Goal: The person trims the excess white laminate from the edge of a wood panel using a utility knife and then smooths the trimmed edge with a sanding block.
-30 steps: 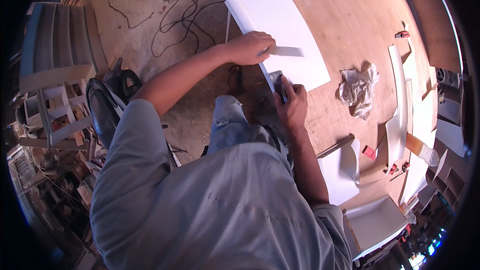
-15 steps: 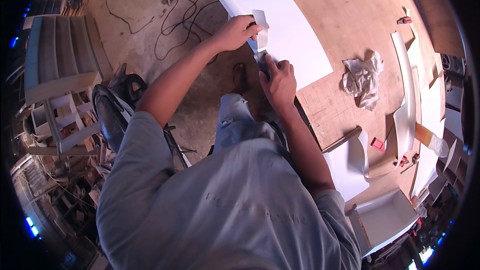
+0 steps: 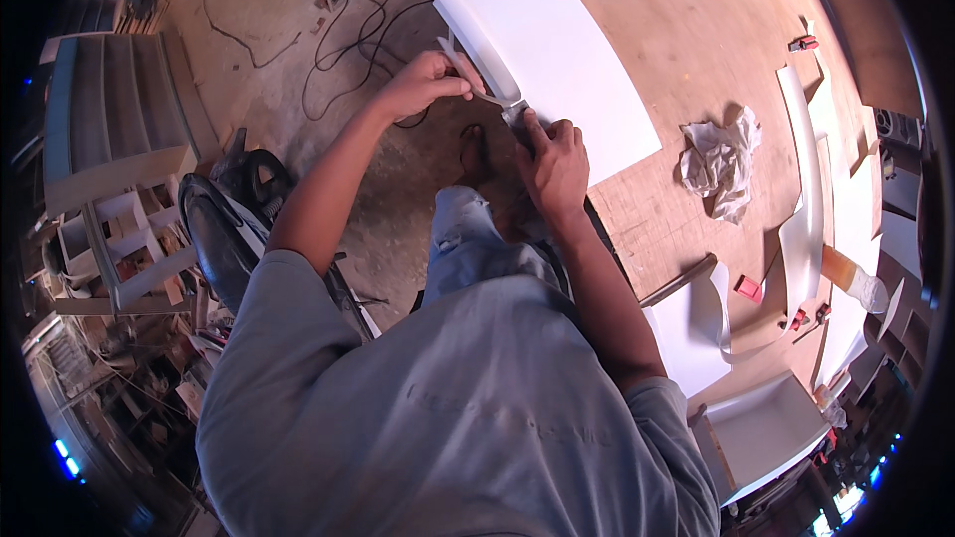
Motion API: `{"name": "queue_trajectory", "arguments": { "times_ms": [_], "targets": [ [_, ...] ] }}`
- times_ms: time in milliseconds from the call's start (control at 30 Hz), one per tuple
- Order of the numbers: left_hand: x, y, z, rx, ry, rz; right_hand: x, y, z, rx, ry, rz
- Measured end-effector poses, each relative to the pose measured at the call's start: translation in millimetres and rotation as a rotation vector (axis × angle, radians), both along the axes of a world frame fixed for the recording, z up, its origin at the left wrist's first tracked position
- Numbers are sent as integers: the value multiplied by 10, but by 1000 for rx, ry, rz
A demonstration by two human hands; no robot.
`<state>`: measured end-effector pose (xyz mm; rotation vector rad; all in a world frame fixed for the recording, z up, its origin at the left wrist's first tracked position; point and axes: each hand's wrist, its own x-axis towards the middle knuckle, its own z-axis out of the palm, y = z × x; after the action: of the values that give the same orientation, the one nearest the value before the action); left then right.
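Observation:
A white panel [image 3: 577, 70] lies on the wooden table, with a white strip [image 3: 484, 52] along its left edge. My left hand [image 3: 423, 86] is just off that edge, fingers closed on the strip's loose, curled end. At the panel's near left corner, my right hand [image 3: 557, 169] grips a small flat grey tool [image 3: 515, 117], with the index finger laid along it. The tool's tip meets the strip where it bends away from the panel. The tool's exact kind is hidden by the fingers.
A crumpled cloth [image 3: 720, 161] lies on the wooden table [image 3: 657, 229]. Farther right are a long curled white strip [image 3: 808, 169], a red block [image 3: 748, 287] and a bottle [image 3: 846, 273]. A white drawer [image 3: 761, 438] is at lower right. Black cable [image 3: 363, 45] trails over the floor.
My left hand has moved left and a little nearer, swinging the strip's end from over the panel out past its edge. My right hand and the tool have hardly moved.

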<state>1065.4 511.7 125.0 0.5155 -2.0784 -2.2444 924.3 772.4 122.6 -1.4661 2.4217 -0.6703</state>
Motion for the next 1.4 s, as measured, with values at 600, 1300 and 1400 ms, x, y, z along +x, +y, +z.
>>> {"name": "queue_trajectory", "arguments": {
  "times_ms": [600, 1300, 1400],
  "targets": [
    [-577, -549, -713, -949, -158, 501, 35, -30, -15, -7, -15, 5],
    [-504, 166, -351, -1177, -201, 34, 35, -62, -79, -132, 122, 58],
    [-519, 187, -303, -1173, -239, 28, 38, -35, -62, -66, 99, 49]
  ]
}}
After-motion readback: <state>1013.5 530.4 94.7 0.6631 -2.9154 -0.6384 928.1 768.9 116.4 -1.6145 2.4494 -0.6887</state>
